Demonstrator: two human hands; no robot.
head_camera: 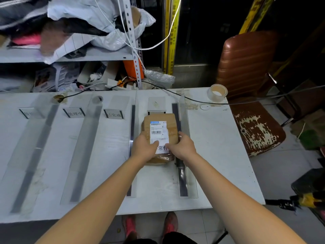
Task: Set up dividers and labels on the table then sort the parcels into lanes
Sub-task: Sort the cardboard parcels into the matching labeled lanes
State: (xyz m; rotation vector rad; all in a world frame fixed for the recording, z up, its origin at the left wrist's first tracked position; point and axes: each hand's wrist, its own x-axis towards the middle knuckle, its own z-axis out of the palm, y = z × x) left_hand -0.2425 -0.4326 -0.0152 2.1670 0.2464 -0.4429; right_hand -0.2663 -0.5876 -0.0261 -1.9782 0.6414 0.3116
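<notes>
Both bare arms were stretched forward, converging. Left hand point(143, 147) and right hand point(182, 147) sat palms-down, close together. Fingers curled over opposite sides of the parcel point(161, 120), thumbs pointing inward on top

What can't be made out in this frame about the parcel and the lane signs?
All in the head view:
- Paper slip on the parcel: the left hand and right hand cover both ends of its text.
- Courier label: print too small to read.
- Fourth lane's sign holder: its lower part is hidden behind the parcel.
- Leftmost lane sign: characters blurred.
</notes>
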